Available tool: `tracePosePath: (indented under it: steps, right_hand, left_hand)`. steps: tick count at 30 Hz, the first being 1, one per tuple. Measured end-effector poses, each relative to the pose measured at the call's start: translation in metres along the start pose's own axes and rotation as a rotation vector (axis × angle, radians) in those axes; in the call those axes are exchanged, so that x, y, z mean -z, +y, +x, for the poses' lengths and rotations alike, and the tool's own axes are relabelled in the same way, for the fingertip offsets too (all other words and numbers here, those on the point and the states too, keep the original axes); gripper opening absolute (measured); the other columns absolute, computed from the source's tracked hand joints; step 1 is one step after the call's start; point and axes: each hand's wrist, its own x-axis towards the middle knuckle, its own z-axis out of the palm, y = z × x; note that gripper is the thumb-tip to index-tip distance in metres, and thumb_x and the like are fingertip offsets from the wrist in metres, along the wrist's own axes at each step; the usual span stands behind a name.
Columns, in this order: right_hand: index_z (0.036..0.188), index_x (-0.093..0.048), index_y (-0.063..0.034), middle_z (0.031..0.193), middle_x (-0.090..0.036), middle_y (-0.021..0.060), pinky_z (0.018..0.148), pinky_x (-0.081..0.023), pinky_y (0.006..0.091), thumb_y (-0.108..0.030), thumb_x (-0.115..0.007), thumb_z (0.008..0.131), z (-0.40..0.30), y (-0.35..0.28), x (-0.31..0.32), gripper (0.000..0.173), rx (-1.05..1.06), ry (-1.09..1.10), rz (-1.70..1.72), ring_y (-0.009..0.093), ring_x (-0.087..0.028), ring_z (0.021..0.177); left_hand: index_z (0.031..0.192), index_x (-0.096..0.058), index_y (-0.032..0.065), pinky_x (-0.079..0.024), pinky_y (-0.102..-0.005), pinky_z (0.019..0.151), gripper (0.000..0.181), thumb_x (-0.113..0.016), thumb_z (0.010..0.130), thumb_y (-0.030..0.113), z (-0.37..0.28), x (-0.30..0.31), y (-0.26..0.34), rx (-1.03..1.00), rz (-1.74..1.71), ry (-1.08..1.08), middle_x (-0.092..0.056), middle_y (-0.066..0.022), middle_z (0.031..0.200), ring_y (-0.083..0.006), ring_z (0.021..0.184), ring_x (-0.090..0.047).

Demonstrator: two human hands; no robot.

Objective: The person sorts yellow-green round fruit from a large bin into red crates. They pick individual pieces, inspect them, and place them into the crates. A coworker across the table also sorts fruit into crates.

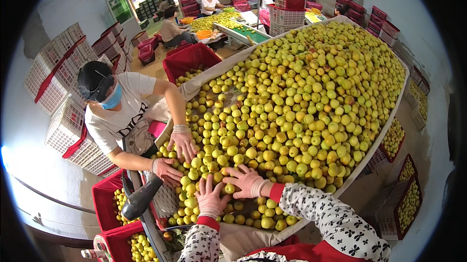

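A large sorting table lined with pale cloth (248, 234) holds a heap of small round yellow-green fruit (310, 90), possibly jujubes, some blushed brown. My left hand (212, 197), in a pinkish knit glove, lies on the fruit near the table's front edge with fingers spread. To its right, my right hand (247, 182), gloved alike, reaches across the fruit with its fingers apart. One yellow fruit (230, 188) sits between the two hands, beside the right fingers. Neither hand is closed around a fruit. Just left of them, a white plastic grate (168, 200) slopes at the table's end.
A masked co-worker (124, 105) faces the table from the left, both gloved hands on the fruit. A black hair-dryer-like tool (142, 196) juts beside the grate. Red-lined crates (105, 196) hold fruit below. More crates (401, 203) stand right; people work at a farther table (215, 21).
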Motion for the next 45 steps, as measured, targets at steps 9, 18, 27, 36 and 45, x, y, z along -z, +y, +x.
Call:
tracePosePath:
  steps: [9,18,27,36,45]
  right_hand:
    - [0.128,-0.061,-0.0142,0.129,-0.060,0.0117,0.095,-0.052,0.0428,-0.018,-0.052,0.095,0.129,0.139,0.067,0.034,-0.304,0.147,-0.239,0.033,-0.061,0.112]
    - [0.134,-0.053,-0.0037,0.140,-0.051,0.0210,0.098,-0.051,0.0448,-0.026,-0.060,0.089,0.168,0.147,0.058,0.051,-0.458,-0.081,0.006,0.039,-0.062,0.113]
    - [0.126,-0.055,-0.0076,0.130,-0.052,0.0183,0.104,-0.045,0.0402,-0.027,-0.070,0.080,0.070,0.113,0.057,0.052,-0.262,0.268,0.367,0.037,-0.055,0.119]
    - [0.123,-0.061,-0.0116,0.127,-0.059,0.0106,0.098,-0.050,0.0386,-0.026,-0.068,0.090,0.035,-0.025,0.016,0.037,0.187,0.120,0.482,0.029,-0.060,0.114]
    - [0.113,-0.071,-0.0266,0.136,-0.053,-0.0033,0.098,-0.050,0.0366,-0.018,-0.058,0.089,0.142,-0.100,-0.064,0.028,0.335,-0.043,-0.129,0.024,-0.053,0.121]
  left_hand:
    - [0.130,-0.062,0.0214,-0.025,-0.0674,0.110,0.057,-0.076,0.078,0.043,-0.030,0.004,-0.041,0.291,-0.006,0.053,-0.042,-0.0103,0.152,-0.0436,0.142,-0.031]
    - [0.121,-0.065,0.0074,-0.047,-0.0456,0.102,0.040,-0.076,0.084,0.018,-0.054,0.016,0.077,-0.111,-0.645,0.131,-0.060,-0.0161,0.130,-0.0364,0.120,-0.057]
    - [0.142,-0.046,0.0032,-0.055,-0.0434,0.095,0.053,-0.066,0.097,0.023,-0.048,0.011,0.060,0.673,-2.080,-0.175,-0.053,-0.0100,0.137,-0.0249,0.110,-0.063]
    - [0.134,-0.049,0.0118,-0.058,-0.0495,0.088,0.051,-0.068,0.094,0.037,-0.064,-0.001,0.030,0.824,-2.451,-0.121,-0.057,-0.0099,0.127,-0.0321,0.112,-0.061]
    - [0.109,-0.063,0.0091,-0.055,-0.0457,0.079,0.026,-0.070,0.093,0.029,-0.089,0.011,0.031,0.813,-2.526,-0.201,-0.065,-0.0097,0.113,-0.0279,0.107,-0.061]
